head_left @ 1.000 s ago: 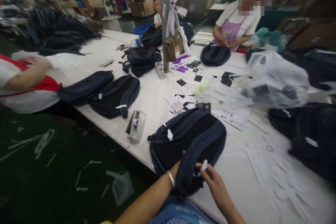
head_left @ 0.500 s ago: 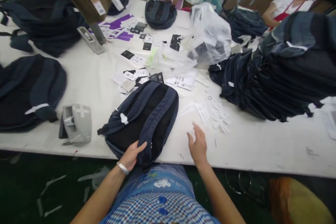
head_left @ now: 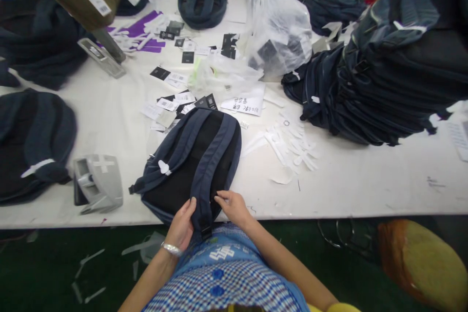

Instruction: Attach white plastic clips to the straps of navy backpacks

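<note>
Both hands (head_left: 183, 225) (head_left: 234, 208) at one backpack (head_left: 188, 163)

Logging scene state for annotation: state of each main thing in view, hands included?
Left hand: closed on a shoulder strap.
Right hand: fingertips drawn together by that strap's edge; anything between them unclear.
Backpack: lying, straps up.
Grey dispenser: on the table, not held.
Clear plastic bag: bulging, dark items inside.
Backpack pile: stacked.
Card tags: scattered.
White strips: loose, scattered.
</note>
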Demonstrator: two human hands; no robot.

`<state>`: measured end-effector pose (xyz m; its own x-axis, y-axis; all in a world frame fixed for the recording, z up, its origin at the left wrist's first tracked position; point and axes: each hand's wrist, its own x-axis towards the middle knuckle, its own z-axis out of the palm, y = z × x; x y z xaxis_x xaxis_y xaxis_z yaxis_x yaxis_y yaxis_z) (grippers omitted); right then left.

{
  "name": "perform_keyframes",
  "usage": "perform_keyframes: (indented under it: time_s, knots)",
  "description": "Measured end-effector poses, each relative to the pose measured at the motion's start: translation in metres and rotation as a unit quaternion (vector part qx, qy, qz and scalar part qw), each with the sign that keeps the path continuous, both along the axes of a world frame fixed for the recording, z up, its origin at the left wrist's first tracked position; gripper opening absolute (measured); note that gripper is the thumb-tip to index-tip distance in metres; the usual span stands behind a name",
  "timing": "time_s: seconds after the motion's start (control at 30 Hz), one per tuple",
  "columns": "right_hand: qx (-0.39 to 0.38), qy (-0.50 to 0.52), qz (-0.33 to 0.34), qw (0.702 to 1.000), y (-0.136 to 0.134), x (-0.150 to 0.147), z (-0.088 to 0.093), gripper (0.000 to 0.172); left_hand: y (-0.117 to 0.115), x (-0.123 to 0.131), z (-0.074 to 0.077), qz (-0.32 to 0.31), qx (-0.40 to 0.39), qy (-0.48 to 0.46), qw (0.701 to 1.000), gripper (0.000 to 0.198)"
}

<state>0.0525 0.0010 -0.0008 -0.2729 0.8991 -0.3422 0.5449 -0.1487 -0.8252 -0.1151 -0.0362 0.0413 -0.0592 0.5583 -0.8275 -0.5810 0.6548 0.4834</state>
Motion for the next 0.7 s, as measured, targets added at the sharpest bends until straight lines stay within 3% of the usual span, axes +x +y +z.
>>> perform_keyframes:
  time_s: [0.1, 0.17, 0.27, 0.37, 0.43, 0.57, 0.7]
  knots:
    - [-0.009, -0.034, -0.030, 0.999, -0.005, -0.002, 0.000, 0.024, -0.002, -0.003, 0.006, -0.026, -0.030, -0.037, 0.999, 0.036]
    - [-0.002, -0.050, -0.032, 0.998, -0.006, -0.005, -0.001, 0.026, -0.002, -0.007, 0.009, -0.060, -0.029, -0.013, 0.998, 0.040]
    - [0.006, -0.025, -0.043, 0.999, -0.006, -0.008, -0.005, 0.026, 0.001, -0.011, 0.006, -0.125, 0.055, 0.092, 0.986, 0.044]
    - [-0.006, 0.032, -0.071, 0.997, -0.006, -0.010, -0.010, 0.026, 0.004, -0.015, 0.000, -0.177, 0.107, 0.096, 0.974, 0.050]
    - [-0.022, 0.088, -0.075, 0.993, -0.005, -0.009, -0.011, 0.027, 0.006, -0.018, -0.002, -0.185, 0.107, 0.060, 0.975, 0.054]
    - [-0.052, 0.194, -0.015, 0.979, -0.002, -0.004, -0.010, 0.030, 0.006, -0.022, -0.003, -0.178, 0.093, 0.034, 0.979, 0.056]
    - [-0.031, 0.080, -0.065, 0.994, -0.004, -0.005, -0.014, 0.029, 0.003, -0.019, -0.007, -0.163, 0.078, 0.016, 0.983, 0.055]
